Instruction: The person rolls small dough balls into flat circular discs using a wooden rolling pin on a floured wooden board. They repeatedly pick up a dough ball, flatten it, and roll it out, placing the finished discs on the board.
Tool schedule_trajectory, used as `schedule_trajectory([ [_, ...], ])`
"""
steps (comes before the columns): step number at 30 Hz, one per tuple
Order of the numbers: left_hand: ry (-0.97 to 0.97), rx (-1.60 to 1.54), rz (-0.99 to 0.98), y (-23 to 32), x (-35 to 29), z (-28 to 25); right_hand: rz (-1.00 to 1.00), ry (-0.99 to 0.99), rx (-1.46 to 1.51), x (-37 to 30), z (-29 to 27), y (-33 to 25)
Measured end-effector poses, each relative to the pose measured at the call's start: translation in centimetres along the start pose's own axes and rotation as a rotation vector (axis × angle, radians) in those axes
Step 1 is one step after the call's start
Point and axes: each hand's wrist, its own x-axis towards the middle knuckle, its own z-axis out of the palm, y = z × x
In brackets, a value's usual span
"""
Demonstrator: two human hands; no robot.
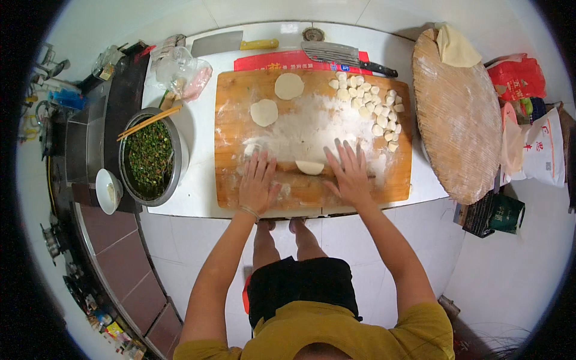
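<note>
Both the left hand (258,180) and the right hand (349,175) are palm-down on the near part of the board (228,186), fingers straight and slightly spread, none curled round anything! Whether the palms press on something, I can't tell; a dark strip (287,176) runs level with them. Between the hands sits the dough (309,168), a pale half-round showing, closer to the right hand. Off left, the pot (178,155) brims with chopped greens (147,157), chopsticks (150,123) across it. Farther up the board, two flat wrappers (264,113) lie left, dough lumps (378,109) crowd right. Beyond its right edge, a floured woven tray (459,114)! And at the back, a cleaver (217,44) and a dark-handled knife (330,54).
</note>
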Motion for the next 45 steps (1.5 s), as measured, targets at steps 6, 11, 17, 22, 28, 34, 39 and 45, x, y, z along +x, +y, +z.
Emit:
schedule_trajectory([
  [6,0.182,-0.026,0.021,-0.7,6.9,-0.8,0.076,-0.046,0.226,3.3,1.3,2.7],
  [11,0.614,-0.468,-0.091,4.7,4.7,-2.1,0.361,-0.209,0.973,0.1,2.2,3.0],
  [17,-0.060,-2.094,-0.468,9.1,5.7,-1.5,0.639,-0.303,1.770,-2.3,1.4,-0.1],
  [22,-0.095,-2.072,-0.616,8.8,7.3,1.2,0.589,0.039,1.526,-2.4,1.2,-0.4],
  [28,0.001,-1.595,-0.407,7.7,13.8,1.9,0.759,0.340,0.549,-1.1,-1.4,0.5],
  [34,0.140,-0.309,-0.108,3.6,24.6,2.6,0.792,0.426,0.500,-2.7,-0.7,3.4],
  [39,0.112,0.024,0.094,6.2,26.8,0.7,0.761,0.460,0.510,-4.5,-0.7,4.0],
  [45,0.200,0.191,0.158,6.8,27.4,1.7,0.840,0.419,0.593,-5.5,-0.3,3.6],
])
